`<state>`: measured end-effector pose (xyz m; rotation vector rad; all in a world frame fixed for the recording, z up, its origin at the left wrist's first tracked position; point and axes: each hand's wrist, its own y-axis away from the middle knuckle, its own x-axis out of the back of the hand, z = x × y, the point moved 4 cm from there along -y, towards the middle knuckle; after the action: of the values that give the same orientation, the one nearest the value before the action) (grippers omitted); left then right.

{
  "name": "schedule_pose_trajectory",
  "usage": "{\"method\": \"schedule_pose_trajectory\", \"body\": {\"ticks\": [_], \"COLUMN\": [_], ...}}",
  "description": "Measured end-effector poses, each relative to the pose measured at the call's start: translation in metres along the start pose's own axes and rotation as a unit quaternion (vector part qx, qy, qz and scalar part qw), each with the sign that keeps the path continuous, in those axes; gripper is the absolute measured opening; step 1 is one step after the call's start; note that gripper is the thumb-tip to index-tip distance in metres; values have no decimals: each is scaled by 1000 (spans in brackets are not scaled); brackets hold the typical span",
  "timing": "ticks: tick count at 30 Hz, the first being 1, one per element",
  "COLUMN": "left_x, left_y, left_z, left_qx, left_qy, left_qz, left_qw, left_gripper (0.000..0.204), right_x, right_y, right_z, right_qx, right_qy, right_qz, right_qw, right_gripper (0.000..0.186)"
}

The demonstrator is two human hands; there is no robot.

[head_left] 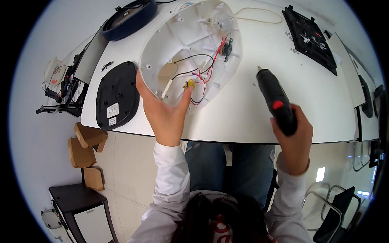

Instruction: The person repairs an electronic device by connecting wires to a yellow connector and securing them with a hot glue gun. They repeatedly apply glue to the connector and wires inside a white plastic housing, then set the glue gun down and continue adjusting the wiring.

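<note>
My left hand [166, 115] grips the near edge of a white plastic housing [162, 44], its thumb inside by a small yellow part [189, 84]. The open inner side faces up, showing red and black wires [202, 75], screw posts and a dark round fitting [227, 49]. To the right, my right hand [298, 131] is wrapped around a black cordless screwdriver [273, 95] with a red button. Its tip points away from me, apart from the housing. A black oval base plate [117, 95] with white labels lies left of my left hand.
An opened black tool case [310, 40] with bits lies at the far right, loose screws [294, 50] beside it. A dark blue round part [129, 18] stands at the far left; a short black cable [106, 66] is nearer. Cardboard boxes [83, 152] and a dark stool [79, 198] are on the floor left.
</note>
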<state>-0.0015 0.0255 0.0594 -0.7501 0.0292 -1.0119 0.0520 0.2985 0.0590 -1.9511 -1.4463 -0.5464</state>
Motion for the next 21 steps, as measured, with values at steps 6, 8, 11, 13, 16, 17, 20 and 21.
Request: {"method": "schedule_pose_trajectory", "body": {"ticks": [6,8,11,13,16,17,20,21], "left_x": [0,-1,-1,-1,-1,-1,-1,-1], "left_y": [1,2,2,1,1,1,2,2], "left_z": [2,2,1,1,0,-2,-1,-1], "left_qx": [-5,-5,-15,-22,-25,-25,-25,-24], "left_qy": [-21,-9,-14,-25,-41,-45,-46,-45], "left_qz": [4,3,5,7,13,15,15,14], "left_qw": [1000,1000,1000,999,999,999,999,999], "left_gripper": [91,92,93,94,95,96,97,98], "right_x": [-33,-50,-62,-67,-72,-72,-73,-73], "right_y": [41,43,44,44,45,46,46,46], "right_z": [-18,-20,-21,-22,-23,-22,-22,-22], "right_qx": [-176,-179,-177,-171,-169,-169,-177,-175], "right_qy": [-442,-491,-516,-523,-531,-533,-531,-530], "right_qz": [-217,-243,-251,-254,-247,-243,-239,-241], "right_qw": [852,817,800,795,792,792,793,794], "right_gripper": [20,17,16,17,17,17,18,18]}}
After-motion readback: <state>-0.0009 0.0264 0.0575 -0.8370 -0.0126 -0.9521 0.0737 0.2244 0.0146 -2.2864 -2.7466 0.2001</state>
